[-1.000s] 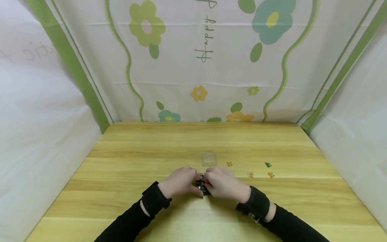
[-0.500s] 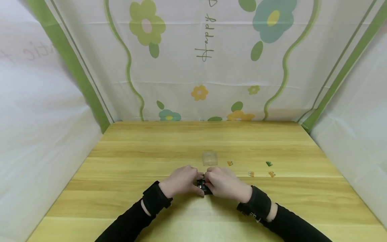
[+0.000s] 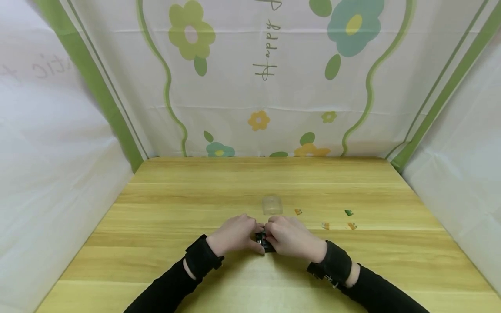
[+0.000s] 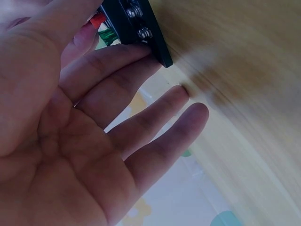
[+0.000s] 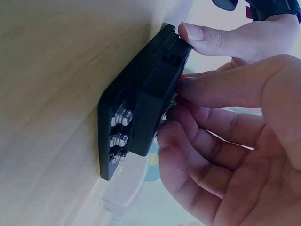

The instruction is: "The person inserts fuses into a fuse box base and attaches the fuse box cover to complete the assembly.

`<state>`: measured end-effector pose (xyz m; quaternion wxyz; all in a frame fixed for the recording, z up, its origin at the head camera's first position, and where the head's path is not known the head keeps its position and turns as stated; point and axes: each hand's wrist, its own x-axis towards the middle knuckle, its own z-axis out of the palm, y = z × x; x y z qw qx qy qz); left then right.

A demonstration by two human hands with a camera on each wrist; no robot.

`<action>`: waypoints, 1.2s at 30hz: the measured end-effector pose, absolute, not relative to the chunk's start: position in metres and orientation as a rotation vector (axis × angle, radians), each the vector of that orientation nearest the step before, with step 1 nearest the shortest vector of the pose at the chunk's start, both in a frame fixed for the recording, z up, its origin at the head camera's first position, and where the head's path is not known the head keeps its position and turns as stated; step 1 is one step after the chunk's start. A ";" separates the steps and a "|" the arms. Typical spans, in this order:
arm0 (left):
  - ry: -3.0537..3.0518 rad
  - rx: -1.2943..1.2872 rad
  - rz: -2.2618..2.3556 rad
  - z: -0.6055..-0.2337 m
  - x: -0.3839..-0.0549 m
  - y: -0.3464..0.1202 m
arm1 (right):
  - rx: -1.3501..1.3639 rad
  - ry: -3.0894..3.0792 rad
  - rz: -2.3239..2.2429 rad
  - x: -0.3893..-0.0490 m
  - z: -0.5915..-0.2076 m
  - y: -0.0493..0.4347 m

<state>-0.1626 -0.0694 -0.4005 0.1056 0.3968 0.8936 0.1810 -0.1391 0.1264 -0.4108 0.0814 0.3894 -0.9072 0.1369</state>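
Note:
A black fuse block (image 5: 150,99) with metal screw terminals (image 5: 121,117) along its side lies on the table between both hands. My left hand (image 3: 236,234) grips it by opposite edges, thumb on the near edge and fingers at the far one. My right hand (image 3: 293,238) is over its top, thumb and fingertips pinching a small red blade fuse (image 4: 98,19) at the block, mostly hidden by the fingers. Close beside that, a green blade fuse (image 4: 108,36) stands in the block.
A clear plastic cover (image 3: 272,205) lies just beyond the hands. To the right are loose orange blade fuses (image 3: 298,211) and a green blade fuse (image 3: 349,212). The wooden table (image 3: 156,195) is bordered by white flowered cloth walls (image 3: 227,87).

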 end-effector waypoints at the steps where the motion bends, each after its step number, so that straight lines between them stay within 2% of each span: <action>1: 2.634 1.161 0.530 -0.401 -0.162 -0.070 | 1.164 -2.712 0.407 -0.139 -0.411 0.127; 36: 2.634 1.132 0.491 -0.401 -0.163 -0.070 | 1.229 -2.669 0.463 -0.146 -0.400 0.137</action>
